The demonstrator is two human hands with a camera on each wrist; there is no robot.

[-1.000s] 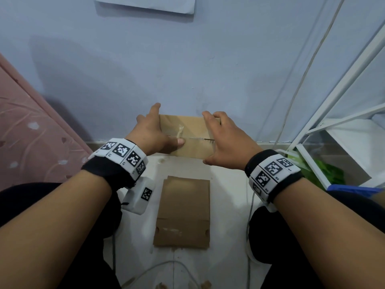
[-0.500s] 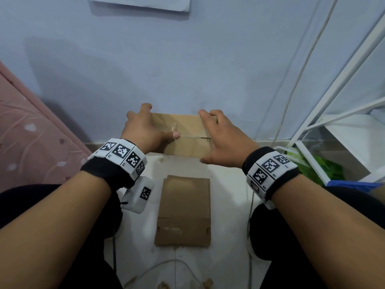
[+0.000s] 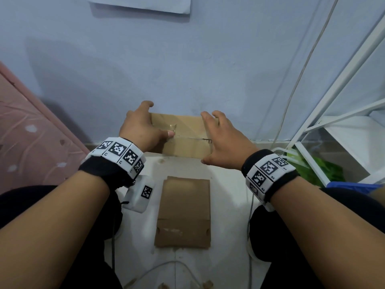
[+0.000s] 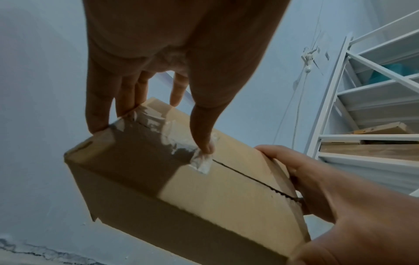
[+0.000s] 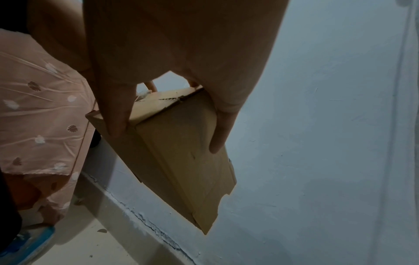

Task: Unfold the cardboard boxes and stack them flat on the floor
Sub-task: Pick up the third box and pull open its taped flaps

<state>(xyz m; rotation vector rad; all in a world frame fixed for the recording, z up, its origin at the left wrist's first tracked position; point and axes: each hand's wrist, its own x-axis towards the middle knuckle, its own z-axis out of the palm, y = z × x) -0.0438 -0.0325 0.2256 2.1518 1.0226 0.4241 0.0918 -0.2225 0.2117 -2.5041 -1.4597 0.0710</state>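
A closed cardboard box (image 3: 183,135) is held up in the air in front of a pale blue wall (image 3: 187,69), above the white floor (image 3: 229,205). The left hand (image 3: 141,128) grips the box's left end, fingers curled over the far edge and the thumb (image 4: 201,129) pressing down on a crumpled strip of clear tape (image 4: 201,161) that lies along the seam between the top flaps. The right hand (image 3: 225,142) clasps the right end, fingers wrapped over the far side and the thumb on the near side; in the right wrist view the box (image 5: 176,143) hangs tilted between thumb and fingers. The seam shows as a dark slit running toward the right hand, and the tape covers only its left part. Below, between the person's knees, a flattened box (image 3: 184,211) lies flat on the floor. A pink patterned bedsheet (image 3: 31,132) is at the left, and a white metal shelf (image 3: 343,132) stands at the right with something green (image 3: 312,170) under it. A thin white cable (image 3: 295,84) runs down the wall beside the shelf.
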